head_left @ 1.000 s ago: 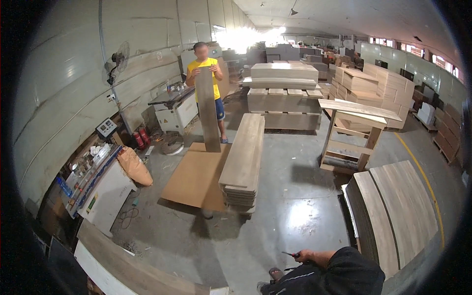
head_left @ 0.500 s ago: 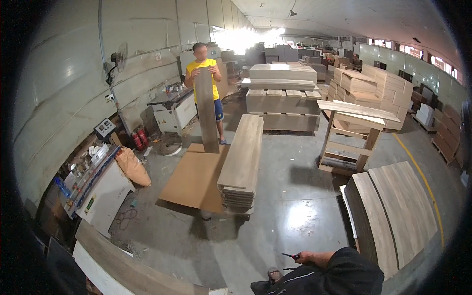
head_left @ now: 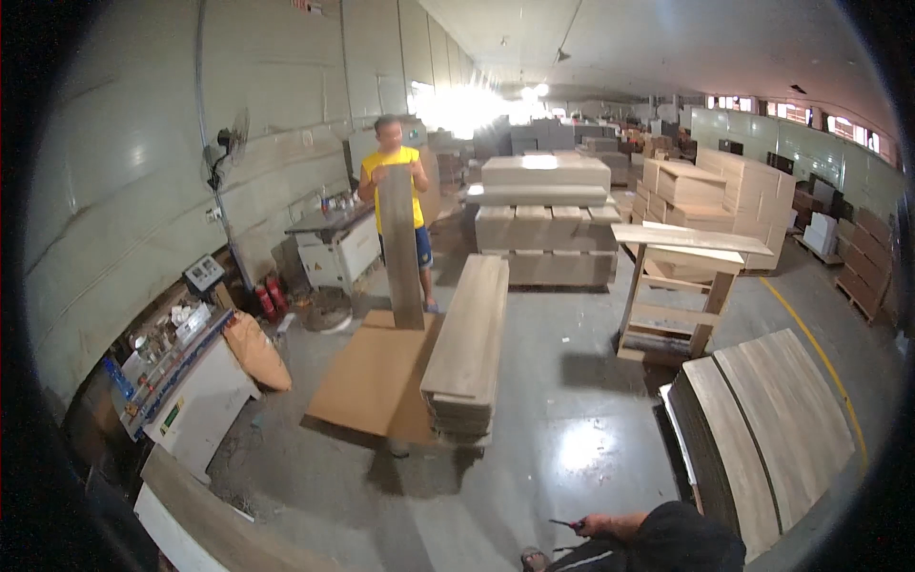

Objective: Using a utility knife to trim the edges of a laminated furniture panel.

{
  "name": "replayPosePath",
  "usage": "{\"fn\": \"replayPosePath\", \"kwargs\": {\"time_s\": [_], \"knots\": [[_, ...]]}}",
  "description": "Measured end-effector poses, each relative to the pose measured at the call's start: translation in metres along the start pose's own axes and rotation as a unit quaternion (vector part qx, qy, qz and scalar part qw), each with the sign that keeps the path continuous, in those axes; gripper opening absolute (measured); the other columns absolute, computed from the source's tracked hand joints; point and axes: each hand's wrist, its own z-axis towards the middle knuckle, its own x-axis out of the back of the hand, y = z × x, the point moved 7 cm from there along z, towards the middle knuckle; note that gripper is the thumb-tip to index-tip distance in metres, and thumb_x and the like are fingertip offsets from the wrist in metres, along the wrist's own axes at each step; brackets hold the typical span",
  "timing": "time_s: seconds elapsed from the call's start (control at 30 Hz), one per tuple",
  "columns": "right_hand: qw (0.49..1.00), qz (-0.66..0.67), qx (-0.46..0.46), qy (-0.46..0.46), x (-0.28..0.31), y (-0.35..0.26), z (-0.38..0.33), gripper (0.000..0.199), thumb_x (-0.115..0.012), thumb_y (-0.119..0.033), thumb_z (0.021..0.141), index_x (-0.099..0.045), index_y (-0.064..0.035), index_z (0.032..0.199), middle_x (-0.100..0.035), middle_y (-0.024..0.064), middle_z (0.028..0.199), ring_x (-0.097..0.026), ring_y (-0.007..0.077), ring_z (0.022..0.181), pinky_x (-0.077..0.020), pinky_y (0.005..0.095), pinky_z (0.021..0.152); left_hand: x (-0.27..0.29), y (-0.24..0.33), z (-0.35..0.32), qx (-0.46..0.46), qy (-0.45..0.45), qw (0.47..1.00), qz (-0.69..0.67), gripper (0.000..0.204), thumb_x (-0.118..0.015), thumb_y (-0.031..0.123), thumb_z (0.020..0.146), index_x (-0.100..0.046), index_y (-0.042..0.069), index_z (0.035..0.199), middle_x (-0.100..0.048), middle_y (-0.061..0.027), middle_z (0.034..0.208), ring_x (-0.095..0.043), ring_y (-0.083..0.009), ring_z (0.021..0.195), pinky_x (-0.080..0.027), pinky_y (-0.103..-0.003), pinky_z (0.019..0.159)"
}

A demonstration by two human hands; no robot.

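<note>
My right hand (head_left: 598, 525) is low in the picture, closed around a slim dark tool (head_left: 567, 523) with a red part. The tool is too small to make out its kind, and its thin end points left. Beside the hand are my dark clothing (head_left: 691, 539) and one foot (head_left: 534, 560). My left hand is out of sight. Farther off, a person in a yellow sleeveless top (head_left: 404, 186) holds a long grey-brown board (head_left: 400, 248) upright with both hands. Its lower end meets a brown cardboard sheet (head_left: 357, 381).
Next to the cardboard stands a stack of long boards (head_left: 467, 334). More panels (head_left: 762, 429) are piled at the right, near a wooden frame stand (head_left: 677, 296). At the left are a machine bench (head_left: 195, 410), a paper sack (head_left: 255, 353) and red extinguishers (head_left: 272, 294).
The whole scene sits lower in the picture, so my view has tilted upward. My right hand still grips the tool. The other person still holds the board upright.
</note>
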Motion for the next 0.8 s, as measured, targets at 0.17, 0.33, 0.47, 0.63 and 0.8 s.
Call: {"fn": "replayPosePath", "kwargs": {"time_s": [0.17, 0.33, 0.47, 0.63, 0.8], "knots": [[0.996, -0.069, 0.064, 0.0, 0.004, -0.006, -0.005, 0.042, -0.071, -0.051, 0.083, -0.074, -0.0157, 0.105, -0.071, 0.0024, 0.084, -0.064, 0.0182, 0.079, -0.0518, 0.0386, 0.075, -0.015, -0.018, 0.002, 0.0, -0.005, 1.0, -0.015, 0.064, -0.043, 0.054, 0.099, -0.045, 0.014, 0.148, -0.043, -0.0198, 0.151, -0.042, -0.0414, 0.137, -0.035, -0.06, 0.107], [0.994, -0.06, 0.086, -0.001, 0.008, -0.018, -0.025, 0.041, -0.072, -0.047, 0.084, -0.074, -0.0145, 0.108, -0.07, 0.0026, 0.081, -0.063, 0.0165, 0.07, -0.0525, 0.0359, 0.067, 0.002, -0.006, 0.003, -0.015, -0.022, 0.999, 0.027, 0.063, -0.043, 0.054, 0.1, -0.044, 0.014, 0.149, -0.042, -0.0197, 0.152, -0.041, -0.041, 0.138, -0.035, -0.059, 0.108], [0.998, 0.018, 0.048, 0.024, 0.014, -0.028, -0.043, 0.043, -0.072, -0.047, 0.084, -0.074, -0.0159, 0.114, -0.071, 0.0034, 0.083, -0.064, 0.0168, 0.07, -0.0529, 0.0359, 0.068, 0.001, 0.009, 0.007, -0.019, -0.029, 0.999, 0.039, 0.063, -0.043, 0.053, 0.1, -0.043, 0.015, 0.15, -0.041, -0.0196, 0.153, -0.04, -0.0408, 0.139, -0.034, -0.059, 0.109], [0.995, -0.09, 0.026, -0.027, -0.002, -0.044, -0.038, 0.046, -0.071, -0.048, 0.083, -0.073, -0.0173, 0.117, -0.072, 0.0035, 0.085, -0.064, 0.0178, 0.071, -0.0531, 0.0373, 0.07, 0.007, 0.007, 0.004, -0.001, -0.036, 0.998, 0.057, 0.063, -0.043, 0.053, 0.1, -0.042, 0.015, 0.151, -0.04, -0.0195, 0.154, -0.039, -0.0404, 0.14, -0.034, -0.059, 0.11], [0.987, -0.153, 0.052, -0.014, -0.008, -0.054, -0.028, 0.044, -0.068, -0.051, 0.083, -0.072, -0.0167, 0.11, -0.072, 0.0081, 0.086, -0.064, 0.0231, 0.076, -0.0512, 0.0414, 0.074, 0.018, 0.004, 0.001, 0.031, -0.054, 0.995, 0.075, 0.063, -0.043, 0.052, 0.1, -0.041, 0.015, 0.152, -0.039, -0.0194, 0.155, -0.038, -0.0401, 0.142, -0.033, -0.058, 0.111]]}}
